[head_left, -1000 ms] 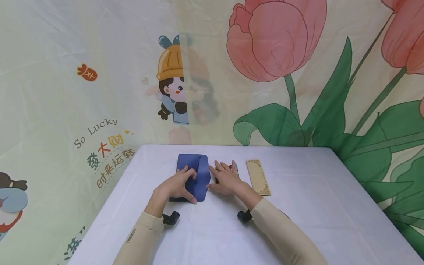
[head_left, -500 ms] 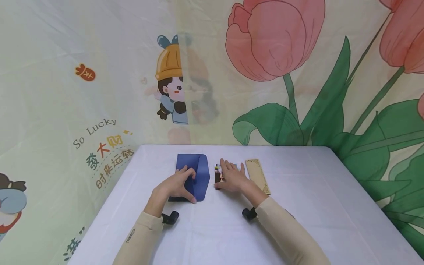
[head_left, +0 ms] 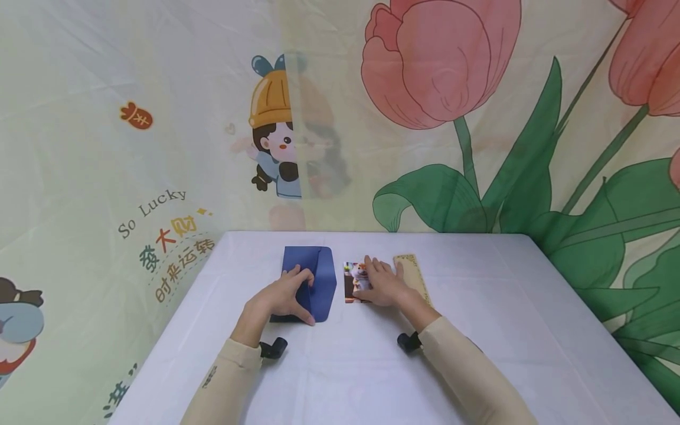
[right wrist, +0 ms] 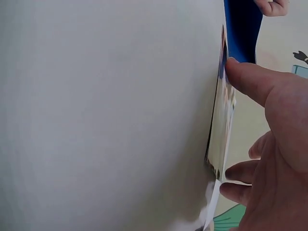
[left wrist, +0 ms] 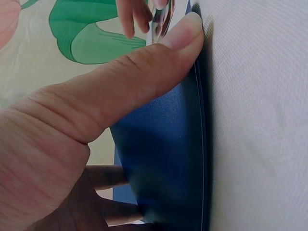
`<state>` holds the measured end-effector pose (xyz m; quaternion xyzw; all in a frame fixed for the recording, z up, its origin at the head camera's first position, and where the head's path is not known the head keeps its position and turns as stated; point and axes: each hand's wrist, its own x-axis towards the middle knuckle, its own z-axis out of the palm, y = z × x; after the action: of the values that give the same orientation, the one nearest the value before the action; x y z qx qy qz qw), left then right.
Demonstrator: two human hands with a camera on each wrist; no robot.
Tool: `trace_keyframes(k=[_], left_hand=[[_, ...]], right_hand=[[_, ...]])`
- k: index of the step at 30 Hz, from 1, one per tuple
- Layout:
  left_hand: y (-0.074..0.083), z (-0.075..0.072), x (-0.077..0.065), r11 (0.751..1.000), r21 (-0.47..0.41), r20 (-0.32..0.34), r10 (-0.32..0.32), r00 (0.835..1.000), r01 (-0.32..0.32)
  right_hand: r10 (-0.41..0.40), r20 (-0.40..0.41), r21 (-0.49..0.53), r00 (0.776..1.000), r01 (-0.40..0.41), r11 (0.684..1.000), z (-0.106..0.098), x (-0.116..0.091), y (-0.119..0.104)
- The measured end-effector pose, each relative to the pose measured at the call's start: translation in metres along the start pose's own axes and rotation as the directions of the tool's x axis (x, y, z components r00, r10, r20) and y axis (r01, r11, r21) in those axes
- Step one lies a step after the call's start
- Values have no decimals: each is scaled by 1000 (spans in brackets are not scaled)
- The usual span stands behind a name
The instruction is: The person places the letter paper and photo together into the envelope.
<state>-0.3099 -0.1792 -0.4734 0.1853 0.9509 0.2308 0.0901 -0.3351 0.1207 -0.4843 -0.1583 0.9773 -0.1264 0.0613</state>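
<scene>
On the table lies a dark blue envelope with its flap spread toward the right. My left hand rests on it, fingers spread across the pocket; in the left wrist view the thumb presses near the envelope's front edge. To the right is a small colourful photo card with a printed figure, its right part covered by my right hand. That hand's fingers are extended over the card, and in the right wrist view the thumb tip touches the card's face.
A tan strip with ornate corners, like a bookmark, lies right of the photo card, partly behind the right hand. A white cloth covers the table. Black wrist-camera mounts stick out below both wrists. A printed curtain hangs behind.
My right hand has moved right, away from the envelope's flap, uncovering more of the photo card's left side. The left hand and the envelope have stayed in place.
</scene>
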Motion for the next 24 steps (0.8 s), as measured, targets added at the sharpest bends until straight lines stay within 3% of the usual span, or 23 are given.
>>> trace_keyframes(k=[10,24], left_hand=[[0,0,0,1000,7,-6,-5,1000,5],[3,1,-1,1000,8,8,-28,1000,28]], right_hand=[[34,-9,-40,999,-35,999,-6,-2,7],[45,-2,-16,999,-45,999,-3,1,8]])
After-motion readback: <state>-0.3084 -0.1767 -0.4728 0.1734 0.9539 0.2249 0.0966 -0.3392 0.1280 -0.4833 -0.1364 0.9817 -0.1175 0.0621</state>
